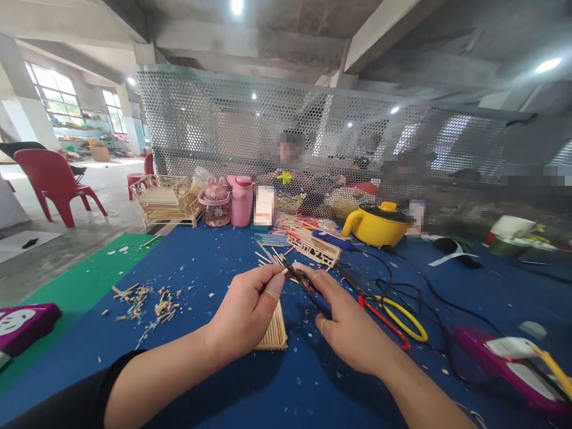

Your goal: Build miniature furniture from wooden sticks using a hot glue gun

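Between the thumb and fingers of my left hand [250,307] is a thin wooden stick [285,271], its end pointing right. My right hand [346,322] is closed around a pair of pliers [306,283] with dark handles. The jaws of the pliers are right at the stick's end; whether they bite into it I cannot tell. Beneath my left hand lies a flat panel of sticks [274,333] side by side, partly hidden by the hand. Loose sticks [272,256] are scattered just beyond both hands.
Stick offcuts [163,305] litter the blue table [187,369]. Scissors [402,319] with red and yellow handles lie right, near black cords and a purple power strip [496,363]. Behind stand a stick-built model [167,199], a pink bottle [242,202], a glue gun [333,239] and a yellow pot [379,226].
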The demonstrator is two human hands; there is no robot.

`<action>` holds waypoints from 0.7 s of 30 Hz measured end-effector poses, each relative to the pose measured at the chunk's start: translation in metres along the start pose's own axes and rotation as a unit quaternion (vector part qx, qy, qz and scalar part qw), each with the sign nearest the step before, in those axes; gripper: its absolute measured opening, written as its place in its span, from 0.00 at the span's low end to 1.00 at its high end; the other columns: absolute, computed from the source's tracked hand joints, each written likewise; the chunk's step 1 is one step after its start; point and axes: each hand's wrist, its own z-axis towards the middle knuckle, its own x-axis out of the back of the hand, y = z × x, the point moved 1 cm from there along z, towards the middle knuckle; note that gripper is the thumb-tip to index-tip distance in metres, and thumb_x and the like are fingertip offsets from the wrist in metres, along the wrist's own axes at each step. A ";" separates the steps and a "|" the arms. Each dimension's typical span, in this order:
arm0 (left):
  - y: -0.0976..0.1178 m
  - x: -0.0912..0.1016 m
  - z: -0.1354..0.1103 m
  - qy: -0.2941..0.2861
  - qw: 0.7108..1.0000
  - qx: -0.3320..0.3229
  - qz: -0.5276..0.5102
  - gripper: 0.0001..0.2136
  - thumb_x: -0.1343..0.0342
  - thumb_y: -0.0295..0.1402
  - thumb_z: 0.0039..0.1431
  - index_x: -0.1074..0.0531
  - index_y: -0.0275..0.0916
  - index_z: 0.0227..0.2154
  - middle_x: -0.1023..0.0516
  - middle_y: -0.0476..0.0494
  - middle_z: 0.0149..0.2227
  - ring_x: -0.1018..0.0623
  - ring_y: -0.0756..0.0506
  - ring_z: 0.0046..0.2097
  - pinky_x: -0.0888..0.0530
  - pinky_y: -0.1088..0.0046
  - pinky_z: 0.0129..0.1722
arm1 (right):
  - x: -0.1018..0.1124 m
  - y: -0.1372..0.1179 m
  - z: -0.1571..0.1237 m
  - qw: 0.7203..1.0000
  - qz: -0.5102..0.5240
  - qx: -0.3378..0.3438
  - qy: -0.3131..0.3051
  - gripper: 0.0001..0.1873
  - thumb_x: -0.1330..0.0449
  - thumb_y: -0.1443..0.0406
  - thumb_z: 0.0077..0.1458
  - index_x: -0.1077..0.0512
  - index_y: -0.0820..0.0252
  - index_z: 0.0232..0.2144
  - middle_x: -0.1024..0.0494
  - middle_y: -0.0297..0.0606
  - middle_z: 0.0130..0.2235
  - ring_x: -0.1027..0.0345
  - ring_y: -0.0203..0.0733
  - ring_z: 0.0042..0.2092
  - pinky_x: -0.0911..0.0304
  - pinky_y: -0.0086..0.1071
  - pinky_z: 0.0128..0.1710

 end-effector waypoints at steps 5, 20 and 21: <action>0.000 0.000 0.000 -0.003 1.000 0.001 0.008 0.14 0.57 0.37 0.64 0.28 0.38 0.34 0.28 0.49 0.27 0.28 0.46 0.36 0.32 0.71 0.40 | 0.001 0.000 -0.001 1.000 -0.023 -0.008 -0.002 0.47 0.52 0.79 0.40 0.49 0.43 0.62 0.37 0.37 0.57 0.46 0.46 0.61 0.53 0.51 0.62; 0.001 0.001 -0.001 -0.013 0.999 -0.012 0.036 0.14 0.57 0.36 0.65 0.29 0.37 0.31 0.28 0.49 0.27 0.32 0.50 0.30 0.35 0.75 0.32 | 0.002 -0.007 -0.001 1.000 -0.002 0.011 0.011 0.42 0.52 0.79 0.39 0.42 0.48 0.58 0.31 0.36 0.52 0.42 0.44 0.58 0.44 0.44 0.59; 0.001 0.001 -0.001 -0.013 0.999 -0.013 0.036 0.14 0.57 0.36 0.65 0.29 0.37 0.31 0.29 0.49 0.27 0.32 0.50 0.30 0.35 0.75 0.32 | 0.002 -0.007 -0.001 1.000 -0.003 0.014 0.012 0.42 0.52 0.79 0.39 0.41 0.48 0.58 0.31 0.36 0.52 0.42 0.44 0.58 0.44 0.44 0.58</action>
